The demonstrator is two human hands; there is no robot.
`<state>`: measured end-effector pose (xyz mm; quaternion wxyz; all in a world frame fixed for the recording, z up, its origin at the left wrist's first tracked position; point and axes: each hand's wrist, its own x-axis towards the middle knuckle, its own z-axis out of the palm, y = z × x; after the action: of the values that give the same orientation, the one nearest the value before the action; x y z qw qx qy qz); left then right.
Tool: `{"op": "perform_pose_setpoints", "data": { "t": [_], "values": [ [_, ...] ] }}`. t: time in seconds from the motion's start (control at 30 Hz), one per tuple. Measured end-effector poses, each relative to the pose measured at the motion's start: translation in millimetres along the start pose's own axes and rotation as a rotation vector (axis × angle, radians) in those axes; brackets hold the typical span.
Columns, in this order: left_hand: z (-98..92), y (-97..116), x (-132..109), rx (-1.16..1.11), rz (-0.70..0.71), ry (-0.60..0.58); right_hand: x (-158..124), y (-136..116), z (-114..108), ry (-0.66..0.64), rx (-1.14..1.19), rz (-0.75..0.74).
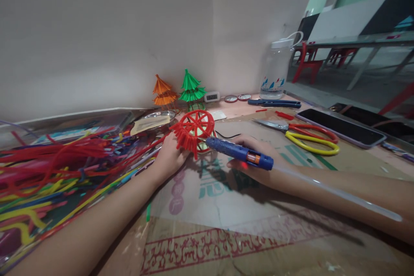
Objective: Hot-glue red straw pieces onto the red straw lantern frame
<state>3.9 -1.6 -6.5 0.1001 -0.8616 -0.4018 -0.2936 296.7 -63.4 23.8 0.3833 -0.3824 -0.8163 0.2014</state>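
A red pipe-cleaner wheel with spokes and a fringe of short red pieces (187,140) is centred low over the board, tilted toward me. My left hand (171,155) is closed on its left side, with the fingertips partly hidden behind the fringe. In my right hand (254,148) is a blue hot glue gun (234,150), gripped from behind and below. Its nozzle points left and meets or nearly meets the fringe; actual contact cannot be made out. A long clear glue stick (343,198) sticks out of the gun's back, over my right forearm.
Pipe cleaners (58,164) are heaped at left. Behind stand an orange tiered tree (163,90), a green one (191,86), a small digital clock (211,96) and a water bottle (274,69). Scissors (310,136), blue-handled pliers (274,103) and a phone (341,127) lie at right.
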Motion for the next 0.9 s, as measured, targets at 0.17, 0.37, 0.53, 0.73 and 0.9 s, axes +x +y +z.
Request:
{"op": "perform_pose_setpoints", "data": {
  "t": [0.17,0.37,0.53,0.73,0.9],
  "values": [
    [-1.6,3.2,2.1,0.003,0.012,0.027,-0.5,4.0,0.9,-0.001,-0.012,-0.019],
    [-4.5,6.7,4.3,0.011,-0.006,0.019,-2.4,9.7,3.0,0.017,-0.072,-0.007],
    [-3.6,6.1,3.3,0.002,-0.04,0.007,-2.4,6.8,1.8,0.014,-0.087,-0.014],
    [-3.6,7.2,4.1,-0.057,-0.048,0.014,-1.4,6.6,2.1,0.024,-0.086,-0.057],
    [-3.9,6.4,3.2,-0.039,-0.052,-0.01,-0.9,4.9,1.4,0.022,-0.088,-0.043]
  ]
}}
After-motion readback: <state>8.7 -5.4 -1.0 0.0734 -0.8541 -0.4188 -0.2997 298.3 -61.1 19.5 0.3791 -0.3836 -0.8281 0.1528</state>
